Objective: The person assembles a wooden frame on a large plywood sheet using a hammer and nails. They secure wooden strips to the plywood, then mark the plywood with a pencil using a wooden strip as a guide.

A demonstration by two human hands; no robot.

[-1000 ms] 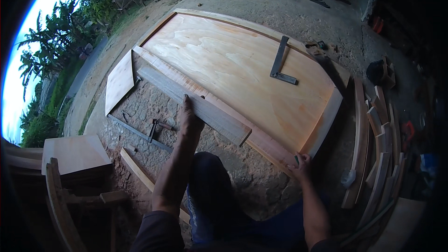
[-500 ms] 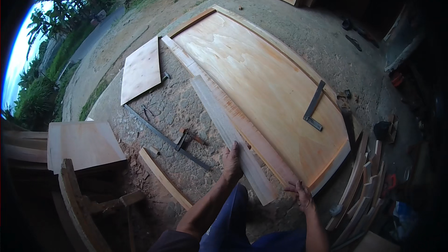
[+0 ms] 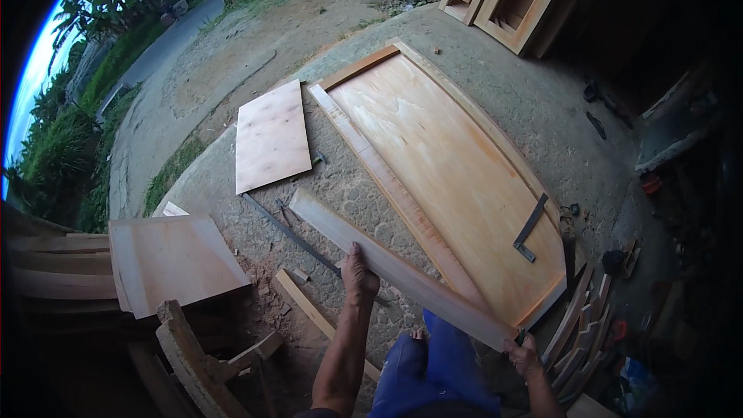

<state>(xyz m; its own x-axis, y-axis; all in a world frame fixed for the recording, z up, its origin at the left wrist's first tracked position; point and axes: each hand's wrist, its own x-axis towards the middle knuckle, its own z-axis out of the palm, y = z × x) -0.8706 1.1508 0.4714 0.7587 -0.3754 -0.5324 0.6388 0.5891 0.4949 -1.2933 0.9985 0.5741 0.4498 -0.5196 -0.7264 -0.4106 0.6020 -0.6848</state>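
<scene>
A long, pale wooden board (image 3: pixel 410 271) slants across in front of me, raised above the ground. My left hand (image 3: pixel 360 275) is closed on its left edge near the middle, thumb on top. My right hand (image 3: pixel 525 356) is closed at its near end; a small dark bit shows beside those fingers, too small to name. To the right lies a large wooden panel (image 3: pixel 441 170) framed by wooden rails, with a long side rail (image 3: pixel 387 174) along its left edge. A metal try square (image 3: pixel 529 228) rests on the panel's near right part.
A plywood sheet (image 3: pixel 272 138) lies at left, beside a hammer (image 3: pixel 318 159) and a long metal bar (image 3: pixel 290 234). More sheets (image 3: pixel 174 263) stand stacked near a rough wooden stand (image 3: pixel 190 356). Several wood offcuts (image 3: pixel 580 317) lie at right. Wooden frames (image 3: pixel 511 0) stand at the back.
The board has swung left, away from the panel's side rail. My right hand has left the rail's near end and now holds the board's near end. The whole view has shifted.
</scene>
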